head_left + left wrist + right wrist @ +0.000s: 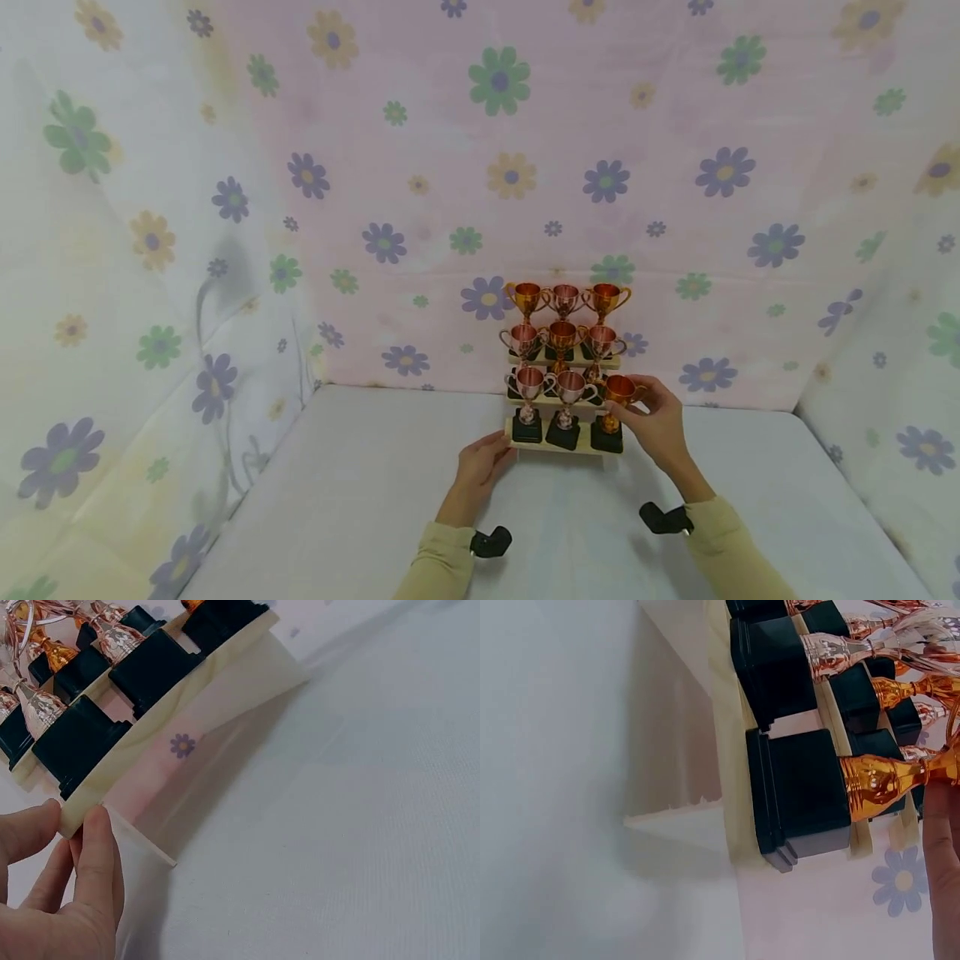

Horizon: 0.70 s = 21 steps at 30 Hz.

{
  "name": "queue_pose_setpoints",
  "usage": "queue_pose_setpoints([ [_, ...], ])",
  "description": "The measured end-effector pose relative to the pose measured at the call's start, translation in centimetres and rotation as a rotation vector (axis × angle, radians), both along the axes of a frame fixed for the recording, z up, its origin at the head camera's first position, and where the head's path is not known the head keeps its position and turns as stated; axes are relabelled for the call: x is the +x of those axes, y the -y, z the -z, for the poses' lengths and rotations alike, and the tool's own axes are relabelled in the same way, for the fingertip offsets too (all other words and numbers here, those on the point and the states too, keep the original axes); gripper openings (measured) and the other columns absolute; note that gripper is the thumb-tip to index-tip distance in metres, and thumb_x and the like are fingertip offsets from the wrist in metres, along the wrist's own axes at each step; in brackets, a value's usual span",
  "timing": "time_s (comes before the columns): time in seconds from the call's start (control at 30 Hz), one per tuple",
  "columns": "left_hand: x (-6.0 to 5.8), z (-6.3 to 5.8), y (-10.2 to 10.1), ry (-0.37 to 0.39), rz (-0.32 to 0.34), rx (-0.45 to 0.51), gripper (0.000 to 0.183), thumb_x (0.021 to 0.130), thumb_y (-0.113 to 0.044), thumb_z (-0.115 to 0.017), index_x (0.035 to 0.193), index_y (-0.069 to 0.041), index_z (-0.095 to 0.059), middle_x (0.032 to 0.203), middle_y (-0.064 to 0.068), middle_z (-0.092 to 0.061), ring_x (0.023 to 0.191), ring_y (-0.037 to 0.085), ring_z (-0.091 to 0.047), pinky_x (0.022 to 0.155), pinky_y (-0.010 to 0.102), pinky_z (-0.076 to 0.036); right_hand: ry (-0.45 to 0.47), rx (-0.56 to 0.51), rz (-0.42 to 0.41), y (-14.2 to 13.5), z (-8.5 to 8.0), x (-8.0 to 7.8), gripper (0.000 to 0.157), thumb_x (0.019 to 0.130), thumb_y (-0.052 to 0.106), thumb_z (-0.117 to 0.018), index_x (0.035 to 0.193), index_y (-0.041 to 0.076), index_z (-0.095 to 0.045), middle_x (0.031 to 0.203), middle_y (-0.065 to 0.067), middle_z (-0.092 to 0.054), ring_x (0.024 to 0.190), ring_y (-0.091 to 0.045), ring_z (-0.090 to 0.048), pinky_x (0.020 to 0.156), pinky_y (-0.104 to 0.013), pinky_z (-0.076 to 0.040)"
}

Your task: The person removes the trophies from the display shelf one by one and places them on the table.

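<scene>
A three-step stand (587, 451) with pale wooden planks holds trophy cups in three rows of three, some gold, some rose-coloured, all on black bases. At the front right, my right hand (660, 423) pinches the gold trophy (619, 389) by its cup and handle. That trophy's black base (802, 791) sits at the end of the lowest plank in the right wrist view. My left hand (480, 467) grips the left end of the same plank (161, 718) between thumb and fingers. Two rose trophies (528, 383) stand beside the gold one in the front row.
The stand rests on a white-covered table (360, 500), close to a pink flowered backdrop (420, 317). Flowered cloth walls (112, 350) enclose both sides. Below the lowest plank, a pale side support (146, 838) reaches the table.
</scene>
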<state>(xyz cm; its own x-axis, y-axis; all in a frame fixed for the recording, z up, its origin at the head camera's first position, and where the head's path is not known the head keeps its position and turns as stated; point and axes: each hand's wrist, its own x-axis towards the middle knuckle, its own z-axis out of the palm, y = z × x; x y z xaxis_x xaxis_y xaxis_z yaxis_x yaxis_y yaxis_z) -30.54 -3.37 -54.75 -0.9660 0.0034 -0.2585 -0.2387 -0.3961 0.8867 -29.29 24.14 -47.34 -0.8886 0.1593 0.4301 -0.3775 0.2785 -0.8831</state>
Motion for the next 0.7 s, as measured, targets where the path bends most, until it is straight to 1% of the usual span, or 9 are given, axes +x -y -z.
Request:
queue_pose_setpoints([
  [0.1, 0.1, 0.0, -0.1, 0.007, 0.004, 0.006, 0.045, 0.099, -0.002, -0.063, 0.137, 0.019, -0.05, 0.136, 0.035, -0.055, 0.101, 0.018, -0.068, 0.098, 0.034, -0.057, -0.034, 0.003, 0.017, -0.6, 0.1, 0.9, 0.041, 0.085, 0.001, -0.081, 0.121, -0.003, -0.063, 0.106, 0.012, -0.064, 0.088, -0.005, -0.061, 0.079, -0.013, -0.058],
  [0.23, 0.2, 0.1, -0.1, -0.008, 0.008, 0.002, 0.043, 0.1, -0.001, -0.061, 0.136, 0.019, -0.05, 0.137, 0.036, -0.054, 0.1, 0.017, -0.067, 0.098, 0.034, -0.058, -0.064, -0.016, 0.03, -1.5, 0.6, 2.1, 0.043, 0.082, -0.006, -0.081, 0.12, -0.006, -0.062, 0.107, 0.015, -0.064, 0.088, -0.003, -0.063, 0.078, -0.013, -0.058],
  [0.4, 0.2, 0.3, 0.1, -0.031, 0.003, -0.004, 0.043, 0.1, 0.0, -0.061, 0.136, 0.021, -0.049, 0.136, 0.037, -0.054, 0.099, 0.017, -0.067, 0.096, 0.033, -0.058, -0.088, -0.034, 0.035, -3.3, 1.2, 3.3, 0.046, 0.081, -0.013, -0.078, 0.123, -0.01, -0.059, 0.109, 0.018, -0.065, 0.094, 0.001, -0.065, 0.079, -0.013, -0.057],
  [0.57, 0.3, 0.1, 0.2, -0.032, 0.003, 0.004, 0.043, 0.101, 0.0, -0.06, 0.136, 0.021, -0.048, 0.136, 0.038, -0.053, 0.101, 0.019, -0.067, 0.096, 0.033, -0.059, -0.117, -0.019, 0.016, -5.6, 1.5, 3.3, 0.048, 0.082, -0.017, -0.074, 0.127, -0.014, -0.056, 0.112, 0.02, -0.067, 0.1, 0.003, -0.066, 0.081, -0.012, -0.056],
  [0.67, 0.2, 0.1, 0.1, -0.022, 0.01, 0.006, 0.043, 0.101, 0.0, -0.059, 0.137, 0.021, -0.047, 0.138, 0.038, -0.051, 0.102, 0.019, -0.067, 0.098, 0.035, -0.058, -0.123, 0.009, 0.02, -7.0, 1.6, 2.8, 0.048, 0.083, -0.017, -0.073, 0.128, -0.014, -0.056, 0.111, 0.021, -0.067, 0.099, 0.005, -0.065, 0.082, -0.011, -0.056],
  [0.7, 0.2, 0.1, 0.1, -0.021, 0.011, 0.007, 0.043, 0.101, 0.0, -0.059, 0.137, 0.021, -0.047, 0.139, 0.038, -0.051, 0.102, 0.019, -0.067, 0.099, 0.035, -0.057, -0.118, 0.034, 0.023, -7.4, 1.7, 2.5, 0.048, 0.084, -0.015, -0.074, 0.129, -0.013, -0.057, 0.111, 0.022, -0.066, 0.099, 0.006, -0.065, 0.083, -0.01, -0.055],
])
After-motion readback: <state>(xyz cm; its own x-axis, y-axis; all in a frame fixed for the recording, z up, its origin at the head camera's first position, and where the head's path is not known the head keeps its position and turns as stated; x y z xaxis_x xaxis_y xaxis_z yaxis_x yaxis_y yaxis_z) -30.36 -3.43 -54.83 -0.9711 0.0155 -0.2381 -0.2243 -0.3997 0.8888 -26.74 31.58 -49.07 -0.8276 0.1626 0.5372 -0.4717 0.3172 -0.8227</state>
